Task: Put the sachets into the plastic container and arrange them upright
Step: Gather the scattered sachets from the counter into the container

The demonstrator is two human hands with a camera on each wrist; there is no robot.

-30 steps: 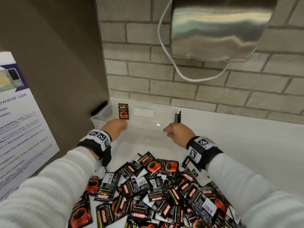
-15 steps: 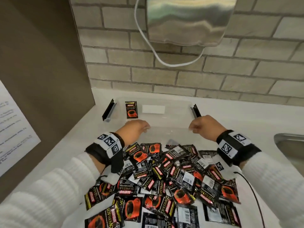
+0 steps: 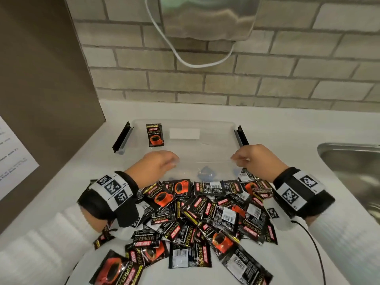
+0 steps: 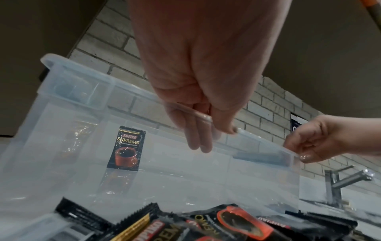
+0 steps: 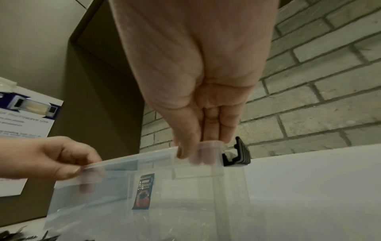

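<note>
A clear plastic container (image 3: 216, 145) with black end latches stands on the white counter. One black-and-red sachet (image 3: 154, 134) stands upright against its far wall, also visible in the left wrist view as sachet (image 4: 125, 148) and in the right wrist view as sachet (image 5: 144, 190). My left hand (image 3: 171, 161) grips the near rim, thumb outside and fingers inside (image 4: 198, 143). My right hand (image 3: 236, 159) grips the same rim near the right latch (image 5: 198, 151). A pile of sachets (image 3: 205, 212) lies loose just in front of the container, between my wrists.
A steel sink (image 3: 349, 161) is sunk into the counter at the right, with a tap (image 4: 340, 179) behind it. A brown panel (image 3: 41, 89) with a notice (image 3: 12, 157) closes the left side. A steel dispenser (image 3: 205, 17) hangs on the brick wall. A black cable (image 3: 312, 243) trails from my right wrist.
With both hands on its near rim, the container has come away from the back left corner toward the sachet pile. My view has tilted down and right, and the sink now shows.
</note>
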